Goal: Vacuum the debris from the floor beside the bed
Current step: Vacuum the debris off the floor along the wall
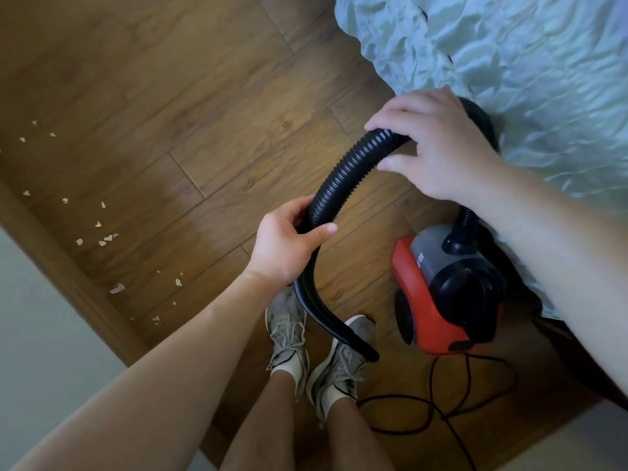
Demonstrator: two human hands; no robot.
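Left hand (289, 246) and right hand (438, 147) gripping hose (343, 176), vacuum (445, 294) at bed (509, 62) edge, debris (108, 238) along skirting (68, 277)

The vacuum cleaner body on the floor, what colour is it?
Red, with a grey top and black parts, seen in the head view: vacuum cleaner body.

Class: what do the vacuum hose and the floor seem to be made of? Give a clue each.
The vacuum hose: likely flexible black plastic, semi-gloss; ribbed corrugations, bends in an arc. The floor: wood or wood-look laminate planks, satin; grain, knots, seams.
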